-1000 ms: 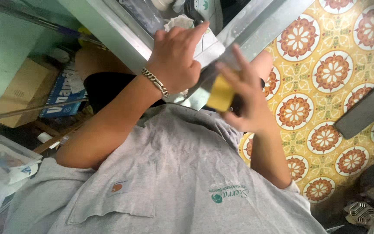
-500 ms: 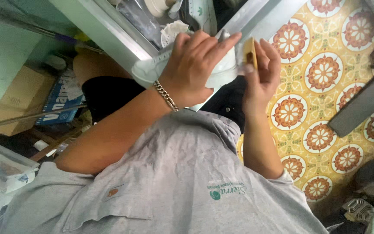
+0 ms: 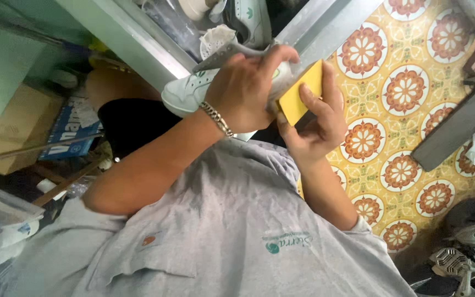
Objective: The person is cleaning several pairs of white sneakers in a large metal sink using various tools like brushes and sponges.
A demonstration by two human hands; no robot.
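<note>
Clasping a white sneaker (image 3: 191, 91), the left hand (image 3: 246, 91) closes its grip; the right hand (image 3: 311, 124) pinches a yellow sponge (image 3: 299, 93) against it.

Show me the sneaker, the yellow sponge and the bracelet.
sneaker (image 3: 185, 92): head view, on the white side near the toe.
yellow sponge (image 3: 299, 92): head view, on its flat yellow face.
bracelet (image 3: 217, 119): head view, on the chain across the wrist.

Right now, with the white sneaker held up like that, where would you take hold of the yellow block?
Grip the yellow block across its two broad flat faces at the lower end, coming from the floor-tile side, as the right hand does now. Its far edge lies against the white sneaker, which the left hand wraps from above, so that end is probably best left free.
</note>
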